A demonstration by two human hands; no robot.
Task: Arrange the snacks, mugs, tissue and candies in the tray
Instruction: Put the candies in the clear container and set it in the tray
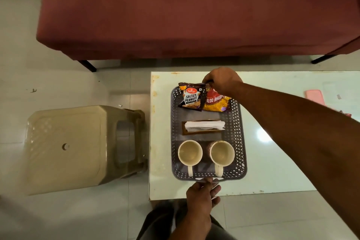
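A grey perforated tray (pixel 239 122) lies on the pale glass table. At its far end lean a salted peanuts packet (pixel 191 98) and a yellow aloo bhujia packet (pixel 216 103). A brown tissue holder with white tissues (pixel 203 126) sits across the middle. Two cream mugs (pixel 190 153) (pixel 222 153) stand at the near end, handles toward me. My right hand (pixel 222 80) reaches over the far rim, fingers closed at the top of the packets. My left hand (pixel 202 193) grips the tray's near rim. No candies show.
The table (pixel 272 161) has a pink flat object (pixel 313 96) near its far right. A beige plastic stool (pixel 78 146) stands on the floor to the left. A maroon sofa (pixel 194 15) runs behind the table.
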